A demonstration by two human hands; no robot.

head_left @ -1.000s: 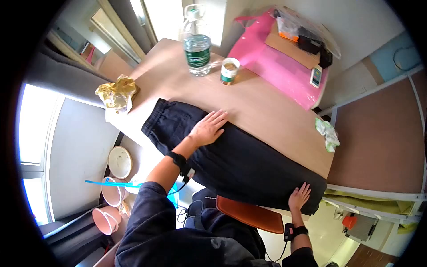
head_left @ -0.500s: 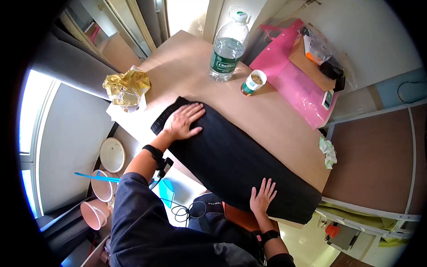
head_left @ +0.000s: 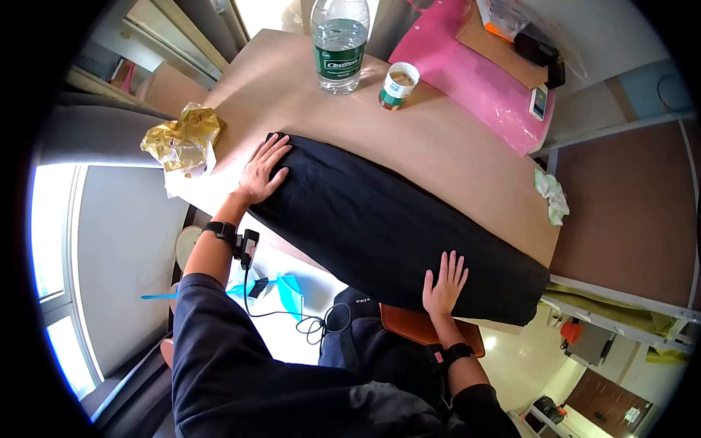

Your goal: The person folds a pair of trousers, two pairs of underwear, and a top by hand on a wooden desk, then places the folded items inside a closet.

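A pair of black trousers (head_left: 372, 219), folded lengthwise into a long flat strip, lies slantwise across the brown table. My left hand (head_left: 263, 171) rests with spread fingers on the trousers' left end, beside the edge. The ribbed waistband seen at that end before does not show now. Lower right, my right hand (head_left: 445, 285) lies flat on the near edge of the trousers, fingers outstretched. Neither hand grips the cloth. The far right end of the trousers reaches the table's right side.
Behind the trousers stand a large water bottle (head_left: 341, 55) and a paper cup (head_left: 399, 86). A crumpled gold wrapper (head_left: 186, 139) lies at left. A pink bag (head_left: 467, 87) holding a phone (head_left: 538, 102) is at the back right; a crumpled tissue (head_left: 551, 196) sits at the right edge.
My left hand has shifted to the very end of the trousers, and the ribbed waistband has gone from sight. My right hand stays flat on the cloth. The camera view has shifted.
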